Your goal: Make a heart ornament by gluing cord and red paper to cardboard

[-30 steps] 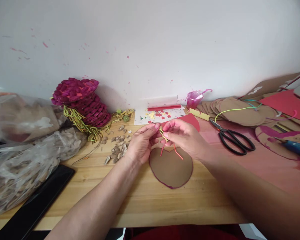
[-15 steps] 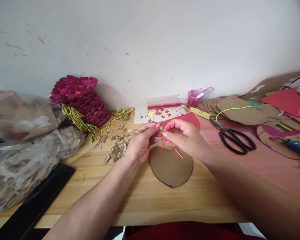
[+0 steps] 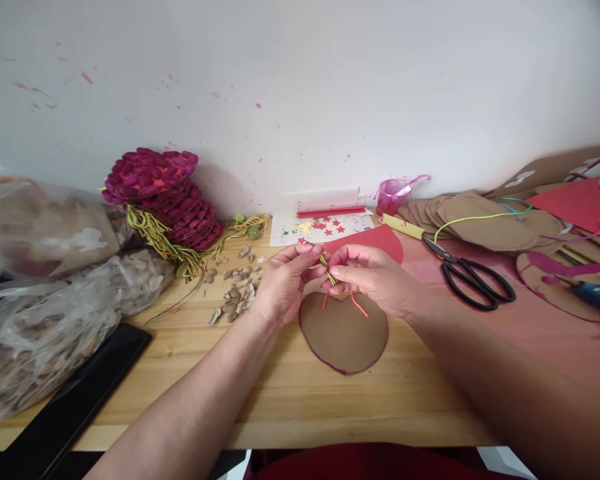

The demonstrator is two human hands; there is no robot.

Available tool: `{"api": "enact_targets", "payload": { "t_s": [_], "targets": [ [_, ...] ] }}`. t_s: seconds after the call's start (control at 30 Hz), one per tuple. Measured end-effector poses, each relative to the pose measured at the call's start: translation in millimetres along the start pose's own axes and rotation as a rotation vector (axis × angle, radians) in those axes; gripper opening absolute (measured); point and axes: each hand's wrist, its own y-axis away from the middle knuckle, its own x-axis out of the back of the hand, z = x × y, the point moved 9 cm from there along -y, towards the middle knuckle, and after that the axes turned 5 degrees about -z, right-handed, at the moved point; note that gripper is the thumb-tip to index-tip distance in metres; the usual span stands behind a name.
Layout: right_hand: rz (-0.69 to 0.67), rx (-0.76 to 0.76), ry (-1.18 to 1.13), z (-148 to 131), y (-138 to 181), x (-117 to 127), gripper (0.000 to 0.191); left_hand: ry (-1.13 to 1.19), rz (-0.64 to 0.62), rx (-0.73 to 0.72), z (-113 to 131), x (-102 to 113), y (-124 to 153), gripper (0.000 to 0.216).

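Note:
Above a heart-shaped cardboard piece (image 3: 344,337) with a purple edge, my two hands work close together. My left hand (image 3: 287,283) is closed, pinching a yellow-green cord (image 3: 325,262) between thumb and finger. The same cord is gripped from the other side by my right hand (image 3: 373,279), its fingertips pressed together. Two ends of a red cord (image 3: 360,306) hang below the hands over the top of the heart; whether the fingers hold its upper part is hidden.
To the left lie loose shells (image 3: 237,300), a purple shell-covered stack (image 3: 165,200) with yarn, plastic bags (image 3: 75,313) and a black flat object (image 3: 80,400). Behind are a red paper piece (image 3: 375,243) and star cutouts (image 3: 320,225). Black-handled scissors (image 3: 473,280) and cardboard shapes (image 3: 495,223) sit right.
More of the yellow-green cord now shows between my fingertips, and my right hand has turned slightly. The whole view has shifted a little; the heart stays put.

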Motion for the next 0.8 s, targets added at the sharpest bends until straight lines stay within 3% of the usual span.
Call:
{"api": "enact_targets", "payload": {
  "t_s": [0.5, 0.8],
  "targets": [
    [0.039, 0.073, 0.138, -4.5, 0.3, 0.1, 0.016, -0.01, 0.019, 0.002, -1.4, 0.6, 0.5, 0.024],
    [0.044, 0.036, 0.127, -4.6, 1.4, 1.2, 0.016, -0.019, 0.017, 0.01, -1.4, 1.7, 0.9, 0.024]
  ]
}}
